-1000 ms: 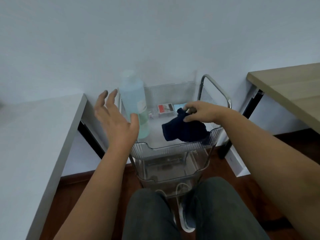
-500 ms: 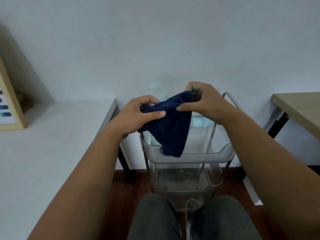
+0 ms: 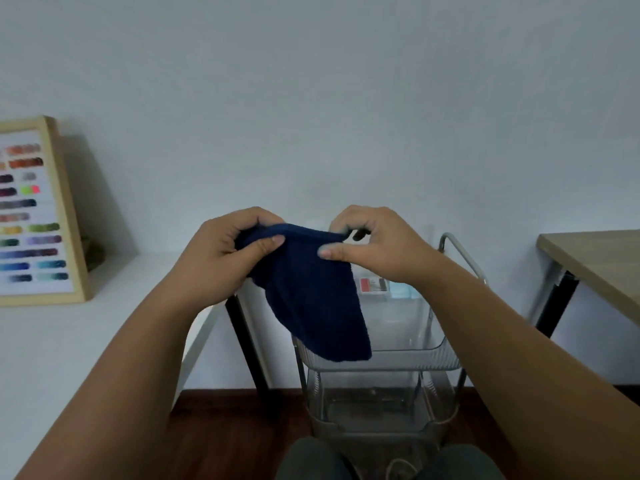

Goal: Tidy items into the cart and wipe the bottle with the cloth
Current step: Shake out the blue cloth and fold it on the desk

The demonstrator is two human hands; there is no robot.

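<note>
Fingers: both sets are curled and pinching the top edge of the cloth [image 3: 313, 299]. The left hand [image 3: 221, 252] grips the corner at 9 o'clock, thumb in front and fingers behind. The right hand [image 3: 372, 244] pinches the edge at 3 o'clock, thumb flat on the front face. The hands are near each other but not touching.

Cloth: dark blue, hanging free below the hands, its lower edge in front of the near rim of the cart [image 3: 443, 362]. It covers the 9 o'clock part of the top tray.

Bottle: not visible. It may stand behind the cloth; this cannot be confirmed.

Cart: clear tiered trays on a metal frame, at 6 o'clock below the hands. A small red and white box [image 3: 373, 285] and a pale blue item just beside it lie at the tray's far side.

Surroundings: white desk [image 3: 69, 341] at 9 o'clock carrying a framed colour chart [image 3: 34, 213]; wooden table [image 3: 595, 261] at 3 o'clock.

Step, as judged: spreading or folding the cloth before wiping.

Risks:
- The cloth blocks the view of the tray; a reach behind it could knock over whatever stands there.
- Each pinch holds only the edge; releasing one side lets the cloth swing or drop into the cart.
- The hanging hem could snag the tray rim or drag the small items.
</note>
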